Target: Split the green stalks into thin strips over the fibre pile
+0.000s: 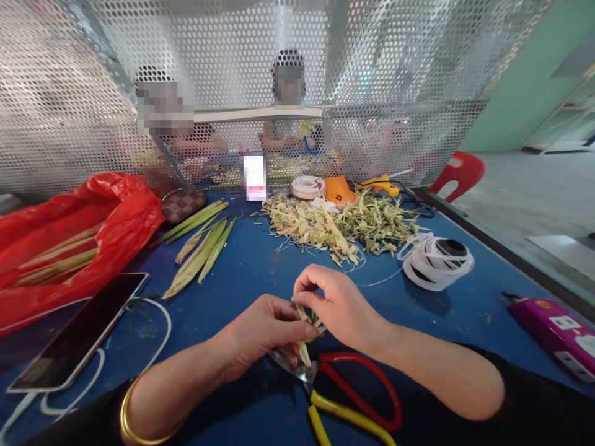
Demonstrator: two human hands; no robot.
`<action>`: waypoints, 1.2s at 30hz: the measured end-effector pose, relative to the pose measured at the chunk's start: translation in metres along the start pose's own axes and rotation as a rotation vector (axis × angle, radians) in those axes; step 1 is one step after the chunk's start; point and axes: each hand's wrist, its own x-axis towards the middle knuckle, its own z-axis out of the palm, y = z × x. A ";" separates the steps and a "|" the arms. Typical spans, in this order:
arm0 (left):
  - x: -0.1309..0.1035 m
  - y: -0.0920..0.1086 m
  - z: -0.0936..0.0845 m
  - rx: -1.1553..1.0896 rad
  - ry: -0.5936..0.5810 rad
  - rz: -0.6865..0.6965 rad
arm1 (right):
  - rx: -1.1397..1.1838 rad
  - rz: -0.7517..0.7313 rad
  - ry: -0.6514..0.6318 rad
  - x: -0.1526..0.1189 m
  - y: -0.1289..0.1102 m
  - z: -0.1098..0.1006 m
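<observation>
My left hand (267, 331) is closed around a small bundle of pale yellow-green corn husk (303, 353), its thumb lying across the strips. The upper end of the husk is between the thumb and forefinger of my right hand (337, 303). Loose shreds show between the two hands. Under them, scissors (360, 416) with one red and one yellow handle lie on the blue table (246, 266); my left fingers partly cover the blades. Farther left are longer husk leaves (209, 248), apart from both hands.
A heap of husk scraps (320, 226) lies beyond my hands, with a white spool of string (437, 260) to its right. At left are a red plastic bag (125, 204) and a tablet (83, 334). A perforated metal screen (223, 56) stands behind, with people beyond it.
</observation>
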 end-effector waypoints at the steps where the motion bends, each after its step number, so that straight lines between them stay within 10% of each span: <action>1: -0.001 0.001 0.000 0.007 -0.015 -0.003 | -0.012 -0.004 0.023 0.000 0.000 0.000; 17: -0.003 0.006 0.005 -0.111 0.217 0.110 | 0.102 -0.008 0.198 0.005 -0.001 -0.007; 24: -0.004 0.009 -0.003 -0.051 0.280 0.290 | 0.257 0.181 0.009 0.002 -0.015 -0.008; 36: -0.017 0.023 -0.017 -0.159 0.251 0.413 | 0.050 -0.032 0.276 0.010 -0.027 -0.004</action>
